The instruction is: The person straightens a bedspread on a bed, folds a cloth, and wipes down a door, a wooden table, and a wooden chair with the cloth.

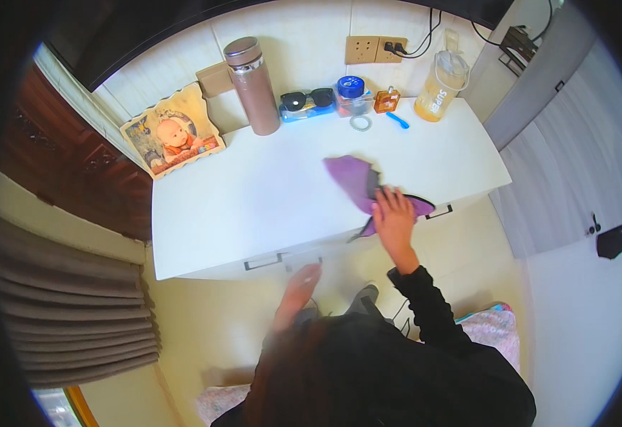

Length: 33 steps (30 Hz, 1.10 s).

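Observation:
A purple cloth with dark edging (pixel 350 174) lies bunched on the white cabinet top (pixel 218 220), partly over its front edge. My right hand (pixel 395 217) is on the cloth, fingers over its gathered middle; the fingertips press toward the surface. My left hand (pixel 300 285) hangs low in front of the cabinet, near a dark drawer handle (pixel 262 262). It is blurred, and no held thing shows in it.
Along the back stand a photo plaque (pixel 176 132), a brown thermos (pixel 254 89), sunglasses (pixel 307 99), a blue-lidded container (pixel 351 87), an amber perfume bottle (pixel 387 100) and a drink bottle (pixel 440 89). A ring (pixel 360 123) and blue stick-like item (pixel 398 120) lie before them.

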### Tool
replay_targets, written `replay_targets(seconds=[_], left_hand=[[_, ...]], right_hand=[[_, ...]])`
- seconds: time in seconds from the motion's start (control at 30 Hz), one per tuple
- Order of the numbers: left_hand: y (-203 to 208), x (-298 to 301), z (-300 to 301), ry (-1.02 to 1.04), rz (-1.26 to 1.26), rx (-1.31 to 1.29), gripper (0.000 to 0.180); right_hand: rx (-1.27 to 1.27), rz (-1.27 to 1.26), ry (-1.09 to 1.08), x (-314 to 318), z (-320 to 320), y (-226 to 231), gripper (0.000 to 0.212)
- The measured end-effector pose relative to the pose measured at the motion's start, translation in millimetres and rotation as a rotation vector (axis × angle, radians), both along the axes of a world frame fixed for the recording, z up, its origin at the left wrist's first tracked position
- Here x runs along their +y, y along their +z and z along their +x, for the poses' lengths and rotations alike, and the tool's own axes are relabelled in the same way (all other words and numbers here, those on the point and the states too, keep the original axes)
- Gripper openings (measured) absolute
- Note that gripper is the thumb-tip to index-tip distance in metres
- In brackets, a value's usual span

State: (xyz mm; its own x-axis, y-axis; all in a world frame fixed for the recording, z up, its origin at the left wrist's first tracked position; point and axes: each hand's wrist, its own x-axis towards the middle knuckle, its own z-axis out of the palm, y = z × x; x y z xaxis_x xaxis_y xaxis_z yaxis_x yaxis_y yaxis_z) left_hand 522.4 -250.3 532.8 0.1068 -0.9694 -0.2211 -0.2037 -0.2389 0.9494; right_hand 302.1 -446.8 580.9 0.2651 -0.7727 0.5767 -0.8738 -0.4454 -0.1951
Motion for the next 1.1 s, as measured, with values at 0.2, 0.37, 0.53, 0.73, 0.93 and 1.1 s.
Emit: replay_targets(seconds=[0.2,0.37,0.53,0.73,0.93,1.1], left_hand=[[32,-15,66,0.05,-0.111,0.131,0.036],[29,20,124,0.248,-0.05,0.28,0.03],[8,47,151,0.28,-0.108,0.235,0.036],[21,45,104,0.256,-0.015,0.426,0.034],[72,12,19,0.225,-0.066,0.769,0.036],[81,-51,-45,0.059,-0.152,1.047,0.042]], right_hand=[[-0.053,0.028,0.253,82,148,14,0.033],[-0.073,0.004,0.431,122,229,19,0.031],[-0.198,0.324,0.675,142,247,40,0.029],[-0.519,0.698,0.73,130,181,33,0.036],[-0.918,1.017,0.622,86,56,51,0.03],[-1.178,1.019,0.423,41,-75,73,0.022]])
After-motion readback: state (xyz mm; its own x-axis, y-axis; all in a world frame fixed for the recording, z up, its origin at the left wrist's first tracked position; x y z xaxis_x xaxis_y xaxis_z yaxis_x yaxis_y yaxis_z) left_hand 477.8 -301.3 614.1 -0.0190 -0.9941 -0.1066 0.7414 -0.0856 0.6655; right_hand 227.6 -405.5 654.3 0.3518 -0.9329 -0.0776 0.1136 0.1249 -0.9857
